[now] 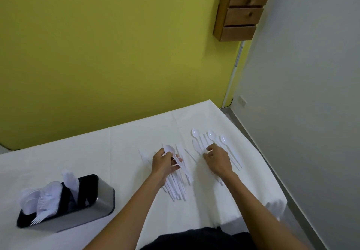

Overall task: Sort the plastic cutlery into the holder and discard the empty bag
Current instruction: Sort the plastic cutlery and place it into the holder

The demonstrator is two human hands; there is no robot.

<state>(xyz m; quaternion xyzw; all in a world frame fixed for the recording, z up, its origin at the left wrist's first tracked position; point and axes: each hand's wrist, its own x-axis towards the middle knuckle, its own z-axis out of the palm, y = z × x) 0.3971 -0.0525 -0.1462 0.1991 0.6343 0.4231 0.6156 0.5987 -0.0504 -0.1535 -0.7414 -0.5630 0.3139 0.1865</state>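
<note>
White plastic spoon (169, 149) pinched in left hand (164, 165), above a fan of cutlery handles (178, 186) on the table (78, 162). Right hand (218, 160) curled, fingertips on loose spoons (211, 135); grip unclear. Holder (66, 203) far left, partly filled.

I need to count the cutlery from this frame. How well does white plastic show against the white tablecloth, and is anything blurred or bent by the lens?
Head view: the loose white plastic spoons barely stand out from the white tablecloth, showing only faint shadows; the pile under the left hand merges; the wide lens bows the table edge; the cutlery in the black and steel holder looks soft.
</note>
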